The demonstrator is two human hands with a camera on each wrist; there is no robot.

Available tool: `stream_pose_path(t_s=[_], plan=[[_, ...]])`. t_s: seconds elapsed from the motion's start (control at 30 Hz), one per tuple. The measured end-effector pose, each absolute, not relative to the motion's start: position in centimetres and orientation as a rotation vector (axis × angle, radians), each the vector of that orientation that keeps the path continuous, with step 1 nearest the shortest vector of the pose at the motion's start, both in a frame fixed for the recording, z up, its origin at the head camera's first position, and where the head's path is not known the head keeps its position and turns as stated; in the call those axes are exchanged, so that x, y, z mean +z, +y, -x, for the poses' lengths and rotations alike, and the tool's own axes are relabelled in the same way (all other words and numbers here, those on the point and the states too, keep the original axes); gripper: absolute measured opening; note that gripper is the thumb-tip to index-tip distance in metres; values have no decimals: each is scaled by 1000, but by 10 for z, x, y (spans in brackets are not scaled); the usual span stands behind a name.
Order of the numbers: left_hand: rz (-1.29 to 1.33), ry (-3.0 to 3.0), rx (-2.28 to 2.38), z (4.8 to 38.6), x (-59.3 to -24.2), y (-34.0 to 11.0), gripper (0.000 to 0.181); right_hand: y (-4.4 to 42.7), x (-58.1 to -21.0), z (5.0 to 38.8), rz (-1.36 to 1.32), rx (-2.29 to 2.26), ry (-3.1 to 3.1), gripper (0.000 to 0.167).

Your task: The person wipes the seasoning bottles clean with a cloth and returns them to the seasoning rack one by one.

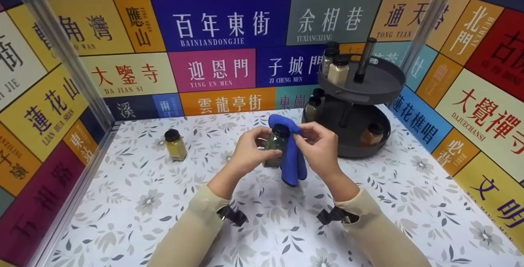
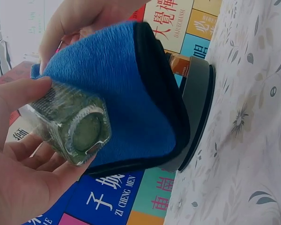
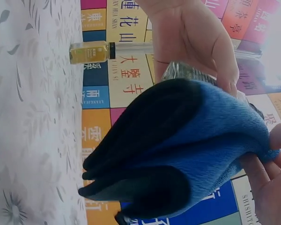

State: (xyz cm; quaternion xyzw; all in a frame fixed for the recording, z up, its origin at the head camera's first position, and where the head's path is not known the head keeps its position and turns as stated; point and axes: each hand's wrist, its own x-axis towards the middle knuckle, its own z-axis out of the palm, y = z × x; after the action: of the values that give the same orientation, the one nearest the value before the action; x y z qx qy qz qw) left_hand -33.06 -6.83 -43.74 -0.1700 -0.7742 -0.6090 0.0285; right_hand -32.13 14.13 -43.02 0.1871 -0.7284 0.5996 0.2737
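Observation:
My left hand (image 1: pixel 249 152) grips a square glass spice jar (image 1: pixel 272 152) with a black lid and green contents, held up above the table. In the left wrist view the clear base of the jar (image 2: pixel 86 129) faces the camera, with thumb and fingers around its sides. My right hand (image 1: pixel 321 148) pinches a blue cloth (image 1: pixel 291 158) with a dark edge. The cloth hangs down against the jar's right side. From the right wrist, the folded cloth (image 3: pixel 210 140) hides most of the jar.
A jar of yellow powder (image 1: pixel 176 146) stands at the left on the flowered tabletop (image 1: pixel 135 226). Behind my right hand is a dark two-tier round rack (image 1: pixel 364 91) with several jars on it. Lettered panels wall in the table at the back and sides.

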Motion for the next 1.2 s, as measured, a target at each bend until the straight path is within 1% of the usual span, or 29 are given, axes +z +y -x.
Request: stream_pose_path(t_s=[0.1,0.3,0.5,0.63,0.8,0.97,1.2], plan=[[518,-2341,-1919,330,-437,-68,46,136,-435,321,-509,1635,-1958,14],[483,-2211,-1985,328,-435,-69,47,128,-443,319,-536,1613,-2036,14],[429,-2116,-1994,327,-431,-68,46,130,-445,321,-593,1558,-2208,13],[458,-2073,-2006,327,-428,-67,46,132,-441,321,-595,1511,-2266,11],[508,-2080,-2044,328,-432,-65,46,135,-431,317,-560,1515,-2194,10],[506,-2112,-2051,327,-437,-62,46,136,-425,314,-539,1533,-2091,11],[567,-2210,-1930,325,-441,-60,48,139,-427,315,-547,1579,-1902,13]])
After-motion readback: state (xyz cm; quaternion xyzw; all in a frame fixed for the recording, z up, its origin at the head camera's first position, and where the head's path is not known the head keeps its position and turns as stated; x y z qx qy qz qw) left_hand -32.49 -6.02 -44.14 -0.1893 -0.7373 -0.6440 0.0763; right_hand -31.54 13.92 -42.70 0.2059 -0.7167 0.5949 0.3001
